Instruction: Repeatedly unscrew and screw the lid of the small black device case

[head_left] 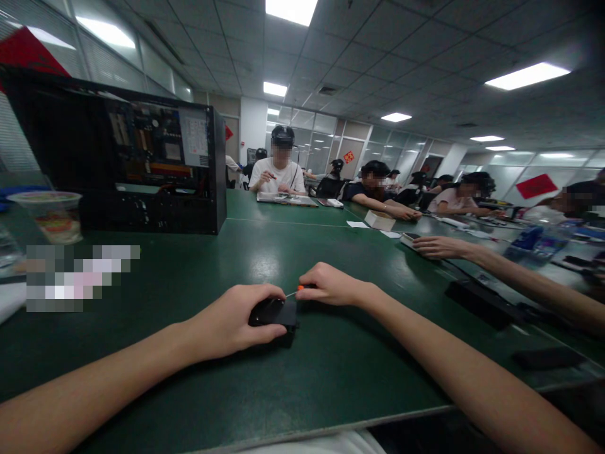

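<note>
On the green table (307, 384), right in front of you, sits a small black box (283, 313). Your left hand (246, 318) is curled around the left side of the box, with the thumb on the near side and the other fingers on the far side, gripping it. Just to the right of the box is your right hand (331, 287). Its thumb and pointing finger pinch a thin tool (300, 288) by its orange end. The metal part of the tool points left at the top of the box, close to your left fingertips, but you cannot tell if its tip touches. Past the box and to the left stands a big black computer (161, 217) with its side open, and a clear cup (51, 217) is left of the box too. Far behind the box sits a person in a white shirt (283, 178). Well to the right of the box, another person's hand (442, 247) reaches over the table, and a long black block (477, 302) lies below that arm.
</note>
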The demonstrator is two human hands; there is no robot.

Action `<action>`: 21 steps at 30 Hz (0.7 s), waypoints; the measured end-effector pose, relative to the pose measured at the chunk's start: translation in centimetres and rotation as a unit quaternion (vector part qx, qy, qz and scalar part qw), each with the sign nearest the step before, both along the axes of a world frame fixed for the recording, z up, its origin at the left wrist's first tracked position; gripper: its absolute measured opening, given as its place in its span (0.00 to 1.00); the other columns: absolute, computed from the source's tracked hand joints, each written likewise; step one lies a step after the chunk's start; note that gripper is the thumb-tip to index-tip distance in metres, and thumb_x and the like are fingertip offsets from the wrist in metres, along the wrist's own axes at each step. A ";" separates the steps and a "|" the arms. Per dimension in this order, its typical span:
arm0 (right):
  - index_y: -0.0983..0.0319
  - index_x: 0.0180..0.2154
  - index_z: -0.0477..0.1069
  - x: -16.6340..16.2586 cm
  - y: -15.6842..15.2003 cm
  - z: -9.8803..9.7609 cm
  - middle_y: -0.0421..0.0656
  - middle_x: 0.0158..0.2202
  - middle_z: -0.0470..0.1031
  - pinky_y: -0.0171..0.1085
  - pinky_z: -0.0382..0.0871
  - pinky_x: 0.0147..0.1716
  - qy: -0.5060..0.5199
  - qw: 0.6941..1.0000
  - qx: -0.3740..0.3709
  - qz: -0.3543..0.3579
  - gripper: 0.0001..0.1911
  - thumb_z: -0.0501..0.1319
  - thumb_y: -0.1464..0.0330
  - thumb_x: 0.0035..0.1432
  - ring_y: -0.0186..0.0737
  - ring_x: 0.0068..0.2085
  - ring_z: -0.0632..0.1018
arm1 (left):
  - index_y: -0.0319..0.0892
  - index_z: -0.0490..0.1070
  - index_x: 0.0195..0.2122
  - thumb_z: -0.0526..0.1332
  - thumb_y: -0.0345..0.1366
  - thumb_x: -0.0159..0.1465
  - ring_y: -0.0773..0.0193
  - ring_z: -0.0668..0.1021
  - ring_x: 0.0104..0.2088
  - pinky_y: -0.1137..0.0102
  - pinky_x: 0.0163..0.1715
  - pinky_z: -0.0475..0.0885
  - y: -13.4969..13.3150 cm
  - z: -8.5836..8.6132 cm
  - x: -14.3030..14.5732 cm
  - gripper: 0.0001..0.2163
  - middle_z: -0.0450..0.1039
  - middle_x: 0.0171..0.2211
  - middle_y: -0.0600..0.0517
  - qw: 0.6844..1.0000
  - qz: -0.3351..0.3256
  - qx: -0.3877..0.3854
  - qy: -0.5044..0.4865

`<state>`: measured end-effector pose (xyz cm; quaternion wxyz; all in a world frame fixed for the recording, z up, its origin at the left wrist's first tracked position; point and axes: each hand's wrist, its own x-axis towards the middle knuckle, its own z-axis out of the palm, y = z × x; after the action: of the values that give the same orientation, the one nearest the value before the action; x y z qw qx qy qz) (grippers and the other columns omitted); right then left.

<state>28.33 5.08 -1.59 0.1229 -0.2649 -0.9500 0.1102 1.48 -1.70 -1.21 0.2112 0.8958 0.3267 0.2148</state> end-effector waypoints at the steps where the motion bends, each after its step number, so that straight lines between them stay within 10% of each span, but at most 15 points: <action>1: 0.65 0.24 0.69 0.3 0.1 0.2 0.36 0.19 0.60 0.34 0.50 0.26 0.003 1.000 0.008 -0.008 0.33 0.52 0.45 0.68 0.29 0.23 0.60 | 0.43 0.73 0.55 0.67 0.46 0.64 0.55 0.81 0.43 0.66 0.41 0.72 0.0 0.0 0.0 0.21 0.80 0.47 0.49 1.000 0.000 0.003 -0.001; 7: 0.67 0.41 0.77 -0.5 -1.5 0.5 0.44 0.30 0.77 0.32 0.61 0.32 0.027 0.999 0.018 -0.011 0.20 0.57 0.56 0.70 0.33 0.30 0.72 | 0.44 0.73 0.56 0.67 0.45 0.65 0.54 0.81 0.47 0.65 0.46 0.73 0.1 -0.2 0.1 0.20 0.80 0.50 0.48 1.000 0.005 0.012 -0.021; 21: 0.66 0.56 0.75 -1.3 -4.1 2.2 0.51 0.47 0.82 0.36 0.70 0.44 0.080 0.996 0.000 0.049 0.18 0.55 0.67 0.70 0.40 0.43 0.81 | 0.43 0.79 0.50 0.69 0.45 0.62 0.57 0.82 0.39 0.69 0.38 0.72 0.8 0.2 -0.8 0.18 0.82 0.42 0.51 1.000 0.021 -0.012 -0.019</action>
<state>27.06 1.00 0.63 0.1929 -0.2080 -0.9490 0.1374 0.64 -0.86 -1.05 0.2239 0.8820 0.3437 0.2321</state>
